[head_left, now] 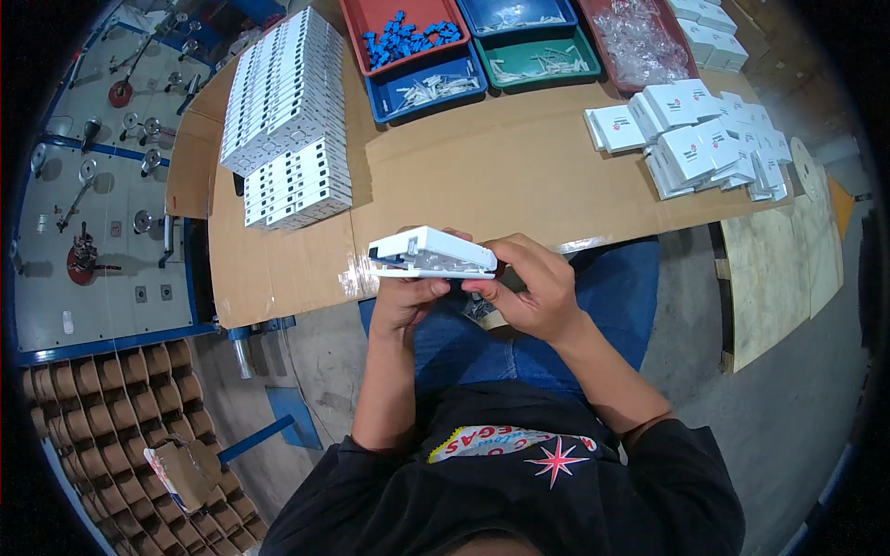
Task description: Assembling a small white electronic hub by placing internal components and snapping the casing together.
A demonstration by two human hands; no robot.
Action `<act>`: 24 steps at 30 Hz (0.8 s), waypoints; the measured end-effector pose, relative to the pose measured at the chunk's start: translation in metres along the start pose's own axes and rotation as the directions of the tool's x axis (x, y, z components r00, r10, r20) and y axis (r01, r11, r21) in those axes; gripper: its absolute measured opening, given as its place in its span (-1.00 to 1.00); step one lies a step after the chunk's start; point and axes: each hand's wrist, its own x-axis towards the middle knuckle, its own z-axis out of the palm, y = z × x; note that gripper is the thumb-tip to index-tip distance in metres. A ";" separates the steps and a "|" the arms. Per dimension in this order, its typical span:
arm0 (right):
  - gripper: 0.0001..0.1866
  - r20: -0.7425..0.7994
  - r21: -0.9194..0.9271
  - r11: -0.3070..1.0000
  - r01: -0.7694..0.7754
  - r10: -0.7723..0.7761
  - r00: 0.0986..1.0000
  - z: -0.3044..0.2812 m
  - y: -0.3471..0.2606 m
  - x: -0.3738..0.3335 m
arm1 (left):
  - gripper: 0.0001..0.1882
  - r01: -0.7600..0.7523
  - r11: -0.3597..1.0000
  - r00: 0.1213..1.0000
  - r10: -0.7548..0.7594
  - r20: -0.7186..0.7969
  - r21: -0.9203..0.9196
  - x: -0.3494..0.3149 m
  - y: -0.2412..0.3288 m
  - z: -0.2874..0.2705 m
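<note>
A white plastic case point(434, 252) is held up in front of my body, over the near edge of the table. Its two halves stand slightly apart at the side, like a wedge, and clear and dark parts show in the gap. My left hand point(408, 295) grips it from below at the left, thumb along its lower edge. At the right end, my right hand point(538, 287) pinches the same case between thumb and fingers. Most of my left fingers are hidden behind it.
Cardboard covers the table point(464, 176). Stacked white cases point(287, 102) stand at the left, piled white boxes point(700, 139) at the right. Along the back are a red tray point(357, 37) of blue parts, blue and green trays point(547, 85) of small white pieces, and clear plastic parts point(640, 42).
</note>
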 end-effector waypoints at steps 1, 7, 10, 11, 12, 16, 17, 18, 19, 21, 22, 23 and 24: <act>-0.60 0.002 0.017 1.000 0.020 -0.020 1.000 0.000 0.001 0.000 | -0.30 -0.063 0.997 0.996 0.059 0.068 0.053 0.003 0.004 0.002; -0.44 -0.025 -0.012 0.998 0.060 -0.060 0.998 0.000 0.007 -0.002 | -0.41 -0.287 0.952 0.931 0.250 0.265 0.109 0.011 0.013 0.012; -0.37 -0.099 0.002 0.998 0.063 -0.062 0.993 0.005 0.007 -0.002 | -0.34 -0.293 0.943 0.934 0.248 0.255 0.157 0.012 0.012 0.009; -0.37 -0.098 0.002 0.998 0.063 -0.062 0.993 0.005 0.007 -0.002 | -0.34 -0.294 0.943 0.934 0.249 0.255 0.157 0.010 0.012 0.011; -0.40 -0.087 -0.002 0.998 0.064 -0.064 0.994 0.004 0.007 -0.003 | -0.33 -0.245 0.954 0.961 0.216 0.172 0.171 0.006 0.013 0.014; -0.52 -0.143 0.090 0.992 0.086 -0.072 0.987 0.009 0.014 -0.008 | -0.32 -0.203 0.933 0.976 0.170 0.134 0.296 0.010 0.019 0.022; -0.52 -0.142 0.090 0.992 0.086 -0.073 0.987 0.009 0.014 -0.008 | -0.35 -0.198 0.930 0.978 0.164 0.130 0.309 0.010 0.019 0.021; -0.55 -0.133 0.051 0.994 0.097 -0.090 0.987 0.007 0.013 -0.007 | -0.35 -0.199 0.930 0.978 0.166 0.130 0.308 0.010 0.019 0.024; -0.57 -0.125 0.010 0.994 0.109 -0.107 0.986 0.006 0.013 -0.006 | -0.33 -0.168 0.947 0.984 0.146 0.099 0.274 0.010 0.020 0.029; -0.58 -0.141 0.006 0.993 0.114 -0.112 0.984 0.007 0.014 -0.006 | -0.32 -0.139 0.961 0.990 0.126 0.071 0.237 0.010 0.020 0.033; -0.58 -0.158 0.004 0.993 0.120 -0.118 0.980 0.008 0.014 -0.006 | -0.32 -0.123 0.963 0.992 0.111 0.063 0.239 0.010 0.021 0.034; -0.58 -0.158 0.004 0.993 0.121 -0.119 0.980 0.008 0.015 -0.006 | -0.32 -0.106 0.965 0.994 0.095 0.056 0.240 0.009 0.021 0.034; -0.60 -0.175 0.005 0.993 0.115 -0.112 0.978 0.009 0.016 -0.007 | -0.32 -0.107 0.965 0.994 0.096 0.057 0.241 0.008 0.021 0.034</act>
